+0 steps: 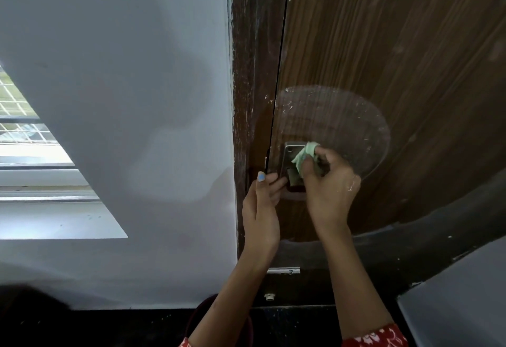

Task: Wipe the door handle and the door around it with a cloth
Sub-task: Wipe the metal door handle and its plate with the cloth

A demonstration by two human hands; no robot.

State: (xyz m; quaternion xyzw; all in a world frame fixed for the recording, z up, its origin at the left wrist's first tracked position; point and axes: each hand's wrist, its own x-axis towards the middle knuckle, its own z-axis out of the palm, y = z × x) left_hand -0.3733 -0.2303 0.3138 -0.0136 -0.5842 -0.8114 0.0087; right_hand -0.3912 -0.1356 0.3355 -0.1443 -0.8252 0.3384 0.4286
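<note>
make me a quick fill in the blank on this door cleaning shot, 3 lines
1. The right hand grips a ____ cloth against the door handle.
2. The left hand steadies the handle from the side nearer the ____ wall.
3. The door has a dark ____-grain finish.

Missing words: green; white; wood

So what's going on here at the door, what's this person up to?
A person is cleaning a wooden door. The right hand grips a green cloth and presses it against the metal handle plate. The left hand rests its fingers at the plate's lower edge, by the door frame. A hazy rounded smear shows on the wood above the handle.
</note>
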